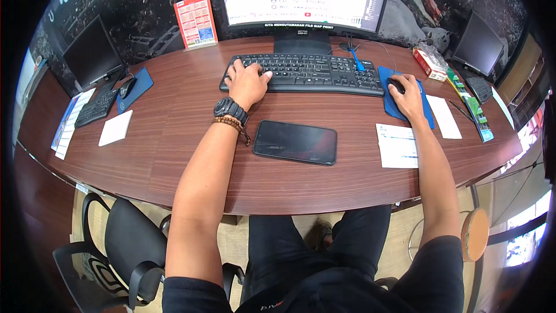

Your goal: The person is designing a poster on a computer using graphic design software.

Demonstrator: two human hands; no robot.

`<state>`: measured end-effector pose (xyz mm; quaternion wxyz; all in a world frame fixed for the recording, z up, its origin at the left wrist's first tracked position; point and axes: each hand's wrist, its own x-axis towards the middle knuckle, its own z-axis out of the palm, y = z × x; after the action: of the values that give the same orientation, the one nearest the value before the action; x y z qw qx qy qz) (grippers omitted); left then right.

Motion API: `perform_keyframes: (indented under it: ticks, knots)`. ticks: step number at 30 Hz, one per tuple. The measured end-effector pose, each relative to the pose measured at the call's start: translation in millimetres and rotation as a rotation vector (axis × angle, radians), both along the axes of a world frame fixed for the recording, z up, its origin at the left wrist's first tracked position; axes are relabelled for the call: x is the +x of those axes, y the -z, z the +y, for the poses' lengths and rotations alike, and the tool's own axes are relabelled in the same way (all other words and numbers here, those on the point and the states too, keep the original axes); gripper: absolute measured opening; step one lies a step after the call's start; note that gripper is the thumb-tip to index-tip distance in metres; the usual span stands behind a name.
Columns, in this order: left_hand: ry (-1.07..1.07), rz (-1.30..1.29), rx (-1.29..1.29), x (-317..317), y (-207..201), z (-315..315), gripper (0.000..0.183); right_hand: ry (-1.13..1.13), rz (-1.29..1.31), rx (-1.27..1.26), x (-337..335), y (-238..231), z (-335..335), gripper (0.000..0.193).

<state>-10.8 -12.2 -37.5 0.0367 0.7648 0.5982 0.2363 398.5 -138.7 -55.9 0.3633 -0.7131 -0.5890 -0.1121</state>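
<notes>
My left hand [247, 84] rests on the left end of a black keyboard [307, 72], its fingers spread over the keys and holding nothing. A black watch and a beaded bracelet circle that wrist. Over on the right, my right hand [409, 95] is curved around a black computer mouse [396, 85], which is partly hidden under the fingers. The mouse sits on a blue mouse pad [389, 106]. Behind the keyboard stands a lit monitor [301, 0] showing a page layout. A black smartphone [295, 141] lies screen up between my forearms.
A red and white desk calendar [196, 21] stands left of the monitor. Printed paper [397, 146] lies by my right forearm, with a red and white box [429, 64] beyond. Second monitors stand at the left [92, 52] and right [478, 43]. A black office chair [130, 237] is at lower left.
</notes>
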Motion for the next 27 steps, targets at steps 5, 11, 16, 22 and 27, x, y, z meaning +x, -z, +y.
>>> perform_keyframes:
  ticks: [5, 11, 16, 22, 27]
  knots:
    - [0.002, 0.091, -0.193, 13, -15, 6, 0.069, 0.009, 0.002, 0.012, 5, 5, -1, 0.035]
    - [-0.034, 0.150, -0.354, 18, -27, 7, 0.076, 0.049, 0.050, -0.015, 2, 5, -1, 0.038]
    - [-0.106, 0.024, -0.083, -1, -6, 5, 0.078, 0.045, 0.031, 0.004, 5, 5, -1, 0.037]
    - [-0.116, 0.004, -0.034, -24, -3, 24, 0.085, 0.057, 0.039, 0.006, 2, 3, -1, 0.036]
    - [-0.151, 0.003, -0.031, -19, 1, 22, 0.079, 0.045, 0.028, 0.015, 2, 3, -2, 0.037]
